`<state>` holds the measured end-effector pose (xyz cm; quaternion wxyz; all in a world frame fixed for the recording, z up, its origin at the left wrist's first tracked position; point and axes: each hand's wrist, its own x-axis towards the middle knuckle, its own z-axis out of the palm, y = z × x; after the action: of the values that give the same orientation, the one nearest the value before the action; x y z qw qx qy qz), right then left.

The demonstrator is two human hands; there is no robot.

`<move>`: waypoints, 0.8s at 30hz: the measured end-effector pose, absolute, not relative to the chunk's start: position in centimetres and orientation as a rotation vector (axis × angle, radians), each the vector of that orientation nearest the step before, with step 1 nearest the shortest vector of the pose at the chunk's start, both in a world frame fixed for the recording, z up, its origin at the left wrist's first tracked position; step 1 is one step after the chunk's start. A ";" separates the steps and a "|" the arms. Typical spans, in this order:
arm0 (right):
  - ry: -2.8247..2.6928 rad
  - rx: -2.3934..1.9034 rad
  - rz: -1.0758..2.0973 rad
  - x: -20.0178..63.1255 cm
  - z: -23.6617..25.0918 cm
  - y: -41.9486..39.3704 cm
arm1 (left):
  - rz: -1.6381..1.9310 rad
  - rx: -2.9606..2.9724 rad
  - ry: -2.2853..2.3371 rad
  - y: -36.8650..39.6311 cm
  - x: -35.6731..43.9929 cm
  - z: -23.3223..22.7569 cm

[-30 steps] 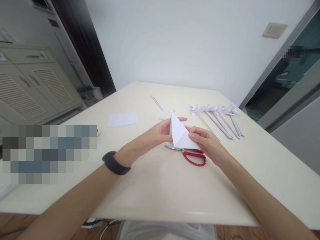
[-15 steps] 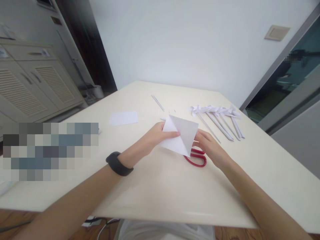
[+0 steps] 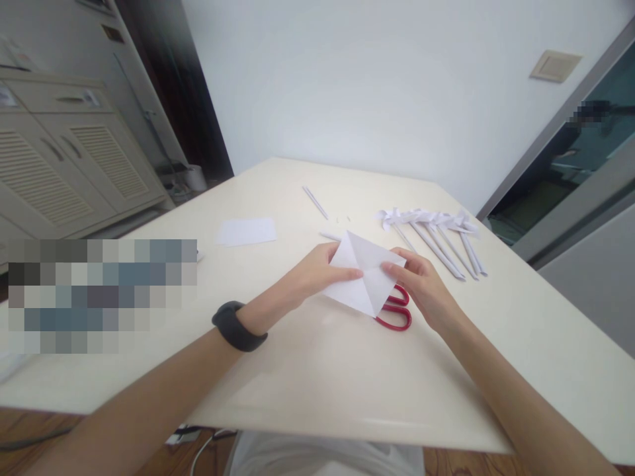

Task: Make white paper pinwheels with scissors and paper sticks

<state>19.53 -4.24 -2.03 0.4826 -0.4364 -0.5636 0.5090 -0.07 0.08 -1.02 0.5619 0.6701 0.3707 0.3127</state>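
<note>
Creased white paper square (image 3: 364,274) held between both hands above the table (image 3: 317,370). Left hand (image 3: 312,271) pinches its left edge; right hand (image 3: 421,287) pinches the right corner. Red scissors (image 3: 397,311) lie underneath.

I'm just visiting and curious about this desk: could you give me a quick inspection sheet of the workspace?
Surface: cream table, smooth.
Job's things: creased white paper square; red-handled scissors partly under it.
Clutter: row of paper pinwheels on sticks; small paper sheet; loose paper stick.
Grippers: left hand and right hand each pinch the square.
Cables: cords on the floor under the near edge.
Surroundings: louvred cabinet, white wall.
</note>
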 end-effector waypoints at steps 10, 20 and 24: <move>-1.309 -0.973 1.219 20.2 -2.3 -3.9 | 0.843 1.516 0.630 0.5 -0.7 -0.7; -1.290 -0.926 1.156 20.3 -1.7 -3.9 | 0.925 1.337 0.578 0.8 -0.9 -0.2; -1.362 -0.945 1.081 20.4 -2.0 -3.9 | 0.952 1.232 0.522 1.4 -1.3 -0.3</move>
<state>20.37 -3.91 -1.99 0.5491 -0.3990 -0.5751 0.4566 -1.35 1.38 -0.26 0.6816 0.5491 0.2325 0.4241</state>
